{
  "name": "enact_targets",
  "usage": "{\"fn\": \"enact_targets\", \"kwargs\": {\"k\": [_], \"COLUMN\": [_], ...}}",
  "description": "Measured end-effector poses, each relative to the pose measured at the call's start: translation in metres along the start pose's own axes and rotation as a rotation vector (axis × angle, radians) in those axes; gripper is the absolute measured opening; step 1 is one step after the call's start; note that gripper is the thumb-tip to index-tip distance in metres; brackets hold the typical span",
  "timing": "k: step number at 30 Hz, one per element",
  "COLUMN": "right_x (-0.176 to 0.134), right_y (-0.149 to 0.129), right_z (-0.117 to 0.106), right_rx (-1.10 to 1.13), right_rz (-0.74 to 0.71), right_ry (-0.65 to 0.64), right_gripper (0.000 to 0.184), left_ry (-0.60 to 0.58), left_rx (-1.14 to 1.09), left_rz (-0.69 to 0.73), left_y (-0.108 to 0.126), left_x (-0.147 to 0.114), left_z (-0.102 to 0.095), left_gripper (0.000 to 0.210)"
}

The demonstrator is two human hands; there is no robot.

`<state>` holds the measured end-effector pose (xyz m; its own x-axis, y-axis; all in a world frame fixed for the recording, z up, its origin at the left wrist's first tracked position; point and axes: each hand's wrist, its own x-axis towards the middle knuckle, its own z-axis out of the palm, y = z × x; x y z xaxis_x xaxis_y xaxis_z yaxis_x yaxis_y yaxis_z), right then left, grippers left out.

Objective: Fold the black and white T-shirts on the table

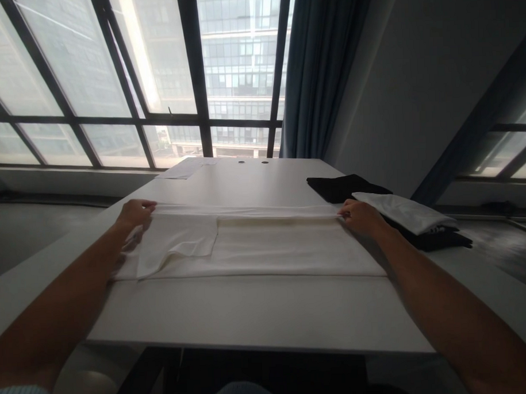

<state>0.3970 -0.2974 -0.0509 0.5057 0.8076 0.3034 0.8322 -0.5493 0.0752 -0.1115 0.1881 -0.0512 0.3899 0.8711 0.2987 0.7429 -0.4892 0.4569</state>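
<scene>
A white T-shirt lies partly folded across the table in front of me, long side running left to right. One sleeve is laid over the body on the left, its loose corner slightly raised. My left hand pinches the far left corner of the shirt between thumb and fingers. At the far right corner, my right hand is closed on the fabric in the same way. Between both hands the far edge is stretched nearly straight.
The white table reaches toward the windows. On its right lie folded black garments with a folded white garment on top. White sheets lie at the far left. A blue curtain hangs beyond.
</scene>
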Motion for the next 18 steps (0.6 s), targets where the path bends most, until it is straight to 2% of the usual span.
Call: {"fn": "enact_targets", "kwargs": {"k": [3,8,11,14,15,18], "right_x": [0.000,0.001,0.001,-0.002,-0.004,-0.014], "right_y": [0.001,0.005,0.013,0.022,0.024,0.028], "right_z": [0.002,0.007,0.007,0.001,-0.002,-0.012], "right_rx": [0.001,0.036,0.072,0.145,0.193,0.403], "right_rz": [-0.015,-0.042,-0.004,0.101,0.141,0.269], "right_ry": [-0.057,-0.192,-0.189,-0.221,-0.270,-0.489], "right_gripper": [0.030,0.031,0.031,0.020,0.021,0.043], "left_ry": [-0.040,-0.182,-0.256,-0.416,-0.480,-0.627], "left_rx": [0.028,0.140,0.178,0.089,0.062,0.046], "left_rz": [-0.010,-0.025,-0.020,-0.123,-0.165,-0.222], "left_y": [0.000,0.012,0.015,0.011,0.008,-0.002], "left_x": [-0.002,-0.013,-0.020,-0.028,-0.031,-0.038], "left_z": [0.002,0.004,-0.008,-0.028,-0.034,-0.047], "left_gripper": [0.031,0.037,0.056,0.079,0.083,0.085]}}
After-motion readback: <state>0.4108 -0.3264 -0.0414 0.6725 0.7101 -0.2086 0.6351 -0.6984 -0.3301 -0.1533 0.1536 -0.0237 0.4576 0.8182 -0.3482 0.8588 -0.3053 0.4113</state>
